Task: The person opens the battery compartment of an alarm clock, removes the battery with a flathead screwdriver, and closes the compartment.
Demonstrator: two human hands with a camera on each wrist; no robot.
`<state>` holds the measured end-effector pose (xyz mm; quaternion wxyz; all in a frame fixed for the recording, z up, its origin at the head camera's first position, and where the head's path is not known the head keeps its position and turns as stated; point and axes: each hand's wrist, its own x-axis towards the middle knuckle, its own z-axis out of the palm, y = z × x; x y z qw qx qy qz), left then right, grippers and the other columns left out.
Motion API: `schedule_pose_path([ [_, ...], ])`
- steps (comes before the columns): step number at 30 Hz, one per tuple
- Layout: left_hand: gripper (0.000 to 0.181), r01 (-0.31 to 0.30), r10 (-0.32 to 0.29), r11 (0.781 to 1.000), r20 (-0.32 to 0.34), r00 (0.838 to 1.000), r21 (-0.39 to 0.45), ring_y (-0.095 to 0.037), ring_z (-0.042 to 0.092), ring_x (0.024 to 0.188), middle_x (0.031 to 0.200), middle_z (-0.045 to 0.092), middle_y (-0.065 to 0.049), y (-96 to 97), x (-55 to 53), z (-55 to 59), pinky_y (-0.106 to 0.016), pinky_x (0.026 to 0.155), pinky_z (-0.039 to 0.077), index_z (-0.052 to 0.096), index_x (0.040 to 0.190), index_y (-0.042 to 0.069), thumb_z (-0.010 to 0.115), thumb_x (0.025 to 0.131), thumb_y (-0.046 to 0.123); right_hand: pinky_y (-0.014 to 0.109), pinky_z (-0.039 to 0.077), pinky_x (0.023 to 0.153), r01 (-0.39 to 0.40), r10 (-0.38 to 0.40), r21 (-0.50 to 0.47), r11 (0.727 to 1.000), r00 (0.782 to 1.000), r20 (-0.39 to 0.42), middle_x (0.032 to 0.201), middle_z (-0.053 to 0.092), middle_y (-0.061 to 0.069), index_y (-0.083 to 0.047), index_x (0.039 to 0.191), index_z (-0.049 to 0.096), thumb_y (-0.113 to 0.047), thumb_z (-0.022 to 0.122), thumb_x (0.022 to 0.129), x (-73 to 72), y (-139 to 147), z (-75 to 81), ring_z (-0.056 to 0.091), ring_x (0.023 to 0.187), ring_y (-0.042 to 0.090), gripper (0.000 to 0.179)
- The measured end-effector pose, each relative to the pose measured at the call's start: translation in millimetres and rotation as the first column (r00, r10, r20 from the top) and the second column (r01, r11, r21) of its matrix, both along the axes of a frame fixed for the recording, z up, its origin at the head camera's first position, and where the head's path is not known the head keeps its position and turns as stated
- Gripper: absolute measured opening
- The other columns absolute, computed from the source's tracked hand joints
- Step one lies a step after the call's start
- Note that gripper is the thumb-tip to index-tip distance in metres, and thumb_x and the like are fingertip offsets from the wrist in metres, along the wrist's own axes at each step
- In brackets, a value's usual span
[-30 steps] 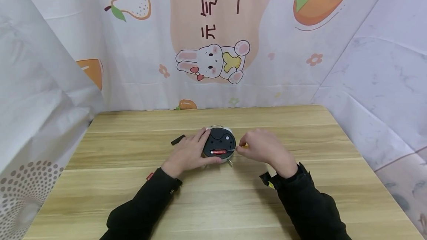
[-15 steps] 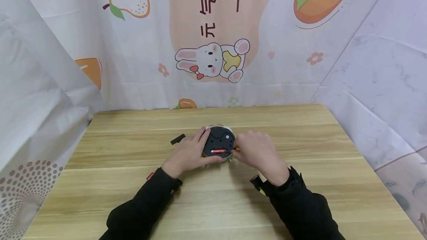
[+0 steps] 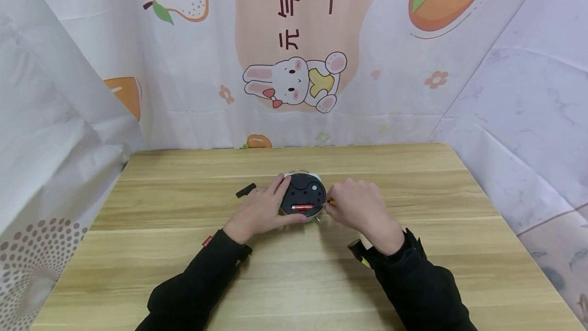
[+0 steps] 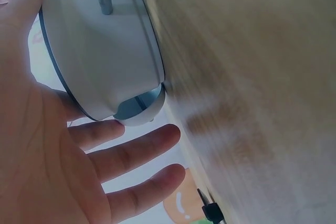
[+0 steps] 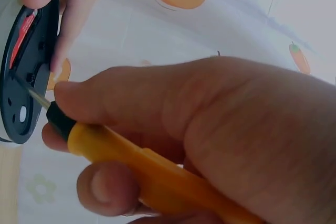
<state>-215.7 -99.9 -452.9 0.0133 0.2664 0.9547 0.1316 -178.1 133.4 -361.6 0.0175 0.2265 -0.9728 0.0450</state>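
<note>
White, black-backed clock (image 3: 303, 184) with red battery (image 3: 301, 207) at six o'clock; spread left hand (image 3: 261, 211) touches it, right hand (image 3: 360, 209) pinches yellow screwdriver (image 5: 144, 169).

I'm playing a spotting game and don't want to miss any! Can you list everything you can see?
round device: one, white with dark back, on the table
battery: one seen, mostly red, in the device's back
screwdriver: one, yellow-orange handle, in the right hand
strip: one, black, on the table, beyond the left hand
table: one, light wood, under everything
cloth hangings: count unclear, mostly white with prints, around the table
sleeves: two, black, on the arms
left hand: one, bare, on the device
right hand: one, bare, holding the screwdriver
</note>
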Motion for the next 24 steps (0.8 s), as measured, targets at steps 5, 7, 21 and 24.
schedule_pose_path([
  [5, 0.11, 0.003, -0.003, 1.0, 0.011, 1.0, 0.012, -0.038, 0.052, 0.133, 0.164, 0.027, -0.015, -0.1, -0.6, 0.2, -0.051, 0.105, 0.044, 0.025, 0.162, 0.011, 0.048, 0.084, 0.085, 0.029, 0.026, 0.043, -0.012, 0.012, -0.006, 1.0, 1.0, -0.021, 0.051, 0.035, -0.009, -0.023, 0.057, 0.057, -0.022, 0.075, 0.089, 0.6, -1, -2.1, 0.036, 0.047, 0.01, 0.037],
  [7, 0.11, 0.006, -0.006, 1.0, 0.003, 1.0, 0.014, -0.038, 0.053, 0.131, 0.164, 0.028, -0.015, -0.3, -1.0, 0.0, -0.05, 0.104, 0.044, 0.026, 0.162, 0.01, 0.049, 0.084, 0.085, 0.029, 0.026, 0.043, -0.014, 0.014, -0.008, 1.0, 0.999, -0.033, 0.051, 0.034, -0.009, -0.022, 0.055, 0.052, -0.021, 0.075, 0.089, 1.1, -1, -3.1, 0.036, 0.047, 0.011, 0.041],
  [21, 0.109, 0.026, -0.027, 1.0, -0.048, 0.999, -0.008, -0.039, 0.059, 0.125, 0.162, 0.03, -0.017, 0.6, -1.2, -0.3, -0.047, 0.098, 0.049, 0.029, 0.16, 0.006, 0.05, 0.085, 0.083, 0.026, 0.026, 0.042, -0.089, 0.088, 0.001, 0.996, 0.991, -0.104, 0.048, 0.036, -0.008, -0.019, 0.05, 0.045, -0.023, 0.078, 0.085, -6.2, -4, -10.7, 0.036, 0.044, 0.009, 0.048],
  [24, 0.11, 0.031, -0.032, 0.999, -0.054, 0.998, -0.009, -0.038, 0.059, 0.125, 0.162, 0.03, -0.018, 1.0, -1.5, -0.4, -0.046, 0.098, 0.049, 0.029, 0.16, 0.005, 0.049, 0.086, 0.083, 0.026, 0.026, 0.042, -0.094, 0.094, 0.008, 0.996, 0.991, -0.094, 0.049, 0.033, -0.009, -0.019, 0.051, 0.044, -0.02, 0.077, 0.084, -7.3, -3, -10.9, 0.035, 0.045, 0.009, 0.047],
])
